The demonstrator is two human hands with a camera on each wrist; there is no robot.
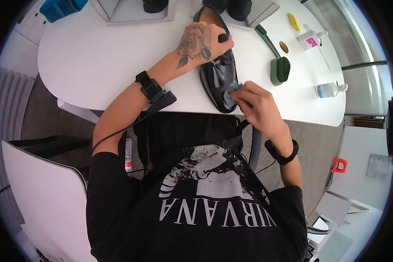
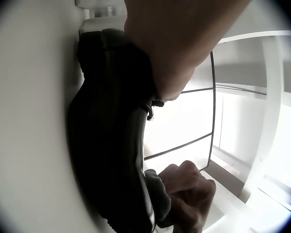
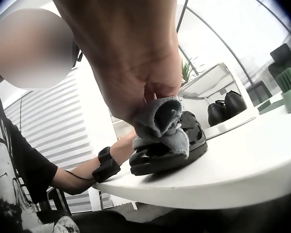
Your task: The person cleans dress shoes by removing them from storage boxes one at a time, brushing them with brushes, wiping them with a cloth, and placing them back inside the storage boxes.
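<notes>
A shiny black shoe [image 1: 219, 76] lies on the white table, its toe at the near edge. Across its opening my left hand [image 1: 198, 41] grips the upper, thumb and fingers around its sides. My right hand [image 1: 260, 106] pinches a grey cloth [image 1: 226, 96] against the toe. In the right wrist view the bunched cloth [image 3: 161, 127] hangs from the right fingers over the front of the shoe [image 3: 196, 133]. In the left wrist view the dark shoe [image 2: 109, 131] fills the middle, with the right hand [image 2: 186, 194] and cloth [image 2: 157, 195] at its lower end.
Right of the shoe lie a long green brush [image 1: 268, 40] and a green block brush [image 1: 280, 70]. Two pump bottles [image 1: 311, 40] [image 1: 331, 90] and a yellow item [image 1: 293, 21] are further right. Open white boxes [image 1: 135, 17] with black shoes stand at the back.
</notes>
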